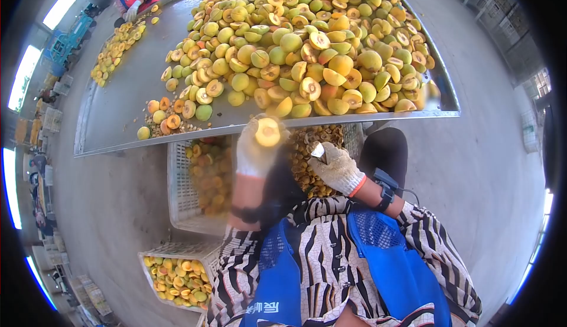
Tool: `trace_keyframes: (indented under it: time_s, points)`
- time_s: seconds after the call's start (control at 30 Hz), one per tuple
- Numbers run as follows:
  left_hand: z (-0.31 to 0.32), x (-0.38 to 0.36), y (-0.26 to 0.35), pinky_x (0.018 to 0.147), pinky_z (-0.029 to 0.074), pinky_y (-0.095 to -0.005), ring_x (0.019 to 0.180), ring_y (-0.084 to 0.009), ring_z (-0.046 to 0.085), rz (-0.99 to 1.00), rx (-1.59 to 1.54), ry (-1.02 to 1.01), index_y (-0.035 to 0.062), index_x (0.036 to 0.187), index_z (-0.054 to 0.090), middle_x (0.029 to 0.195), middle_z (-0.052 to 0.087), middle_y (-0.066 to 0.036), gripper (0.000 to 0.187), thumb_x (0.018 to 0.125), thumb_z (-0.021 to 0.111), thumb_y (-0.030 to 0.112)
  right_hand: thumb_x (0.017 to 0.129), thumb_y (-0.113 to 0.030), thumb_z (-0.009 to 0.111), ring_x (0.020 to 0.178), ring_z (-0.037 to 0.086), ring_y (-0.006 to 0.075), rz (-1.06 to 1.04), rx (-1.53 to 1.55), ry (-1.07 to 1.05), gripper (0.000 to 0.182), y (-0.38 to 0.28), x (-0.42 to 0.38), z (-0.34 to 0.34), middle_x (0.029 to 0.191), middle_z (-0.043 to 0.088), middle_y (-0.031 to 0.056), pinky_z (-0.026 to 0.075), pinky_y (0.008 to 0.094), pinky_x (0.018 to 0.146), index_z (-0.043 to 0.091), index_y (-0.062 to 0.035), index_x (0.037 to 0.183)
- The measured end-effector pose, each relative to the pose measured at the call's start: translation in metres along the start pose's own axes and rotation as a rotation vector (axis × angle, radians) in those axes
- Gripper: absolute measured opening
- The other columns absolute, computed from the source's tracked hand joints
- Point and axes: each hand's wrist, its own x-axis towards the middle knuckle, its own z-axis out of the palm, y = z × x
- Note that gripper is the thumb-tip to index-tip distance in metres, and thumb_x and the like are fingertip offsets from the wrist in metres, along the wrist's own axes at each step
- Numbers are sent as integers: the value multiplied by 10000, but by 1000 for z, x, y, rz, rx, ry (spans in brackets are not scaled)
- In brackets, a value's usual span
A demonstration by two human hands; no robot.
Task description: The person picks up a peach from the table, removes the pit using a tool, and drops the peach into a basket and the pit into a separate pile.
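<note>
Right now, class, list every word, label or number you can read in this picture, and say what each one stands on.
White characters on the blue apron: cut off and too blurred to read.
Crates, metal table, gloves and the wrist device: no readable text.

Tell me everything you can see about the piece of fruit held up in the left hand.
The fruit half is a halved yellow-orange fruit, cut face turned toward the camera, with a darker hollow in the middle where the stone sat. It looks soft-fleshed and a little blurred. The gloved left hand grips it from below with its fingers, raised in front of the edge of the metal table. Nothing else touches it.
</note>
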Motion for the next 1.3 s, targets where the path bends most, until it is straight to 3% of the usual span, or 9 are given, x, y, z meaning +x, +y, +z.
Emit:
trace_keyframes:
  time_s: [0.23,0.47,0.67,0.83,0.97,1.07,1.17,1.27,1.3]
  points:
    - [28,-25,-30,888,543,-505,976,-343,639,-245,-363,9,26,1153,608,1096,647,-181,405,1027,460,381,886,-277,613,929,649,443,-45,-132,-76,303,-4,-5,11,962,684,235,510,509,798,586,-52,1089]
    - [45,-44,-31,855,549,-477,942,-334,651,-13,98,-90,16,1136,616,1049,665,-172,383,1014,484,354,883,-234,606,947,650,430,-36,-168,-101,291,4,-12,16,1000,682,234,511,489,817,590,-47,1106]
    - [53,-48,-33,747,562,-429,844,-295,666,-164,75,107,22,1029,620,955,682,-162,372,1035,482,368,888,-249,611,957,658,417,-60,-223,-154,307,9,-16,16,1019,683,238,519,482,828,596,-58,1128]
    - [41,-44,-59,665,573,-395,748,-279,669,50,322,46,18,966,624,883,683,-155,367,1032,507,360,896,-232,580,965,656,424,-31,-35,-202,257,25,-16,30,1041,684,241,514,497,842,642,-46,1063]
    - [41,-44,-58,666,554,-266,777,-164,688,-42,285,79,9,1043,673,923,701,-81,169,961,542,77,900,-224,580,889,695,350,-114,90,-259,233,31,-14,34,960,713,188,538,451,785,668,-37,1007]
    - [32,-42,-57,702,565,-311,783,-201,692,-53,229,-22,21,1021,673,925,707,-100,173,905,555,73,903,-240,611,748,667,190,178,377,-524,229,17,-19,12,848,701,101,534,354,673,668,-37,993]
    - [22,-34,-67,764,561,-363,826,-265,682,170,474,-138,37,988,670,923,700,-119,176,868,550,87,907,-251,627,658,570,78,122,573,-663,214,36,-14,6,766,650,24,484,273,577,657,-41,937]
    - [18,-28,-73,816,551,-396,873,-309,666,171,490,-155,69,963,672,921,690,-126,176,829,566,109,916,-232,665,509,536,81,195,972,-719,173,35,-9,12,666,568,-7,406,217,406,621,-71,872]
    - [17,-28,-75,826,548,-402,886,-317,662,148,474,-153,80,959,673,920,687,-125,175,818,575,117,921,-232,671,500,532,81,202,787,-671,173,35,-10,11,662,567,-8,397,215,400,620,-71,883]
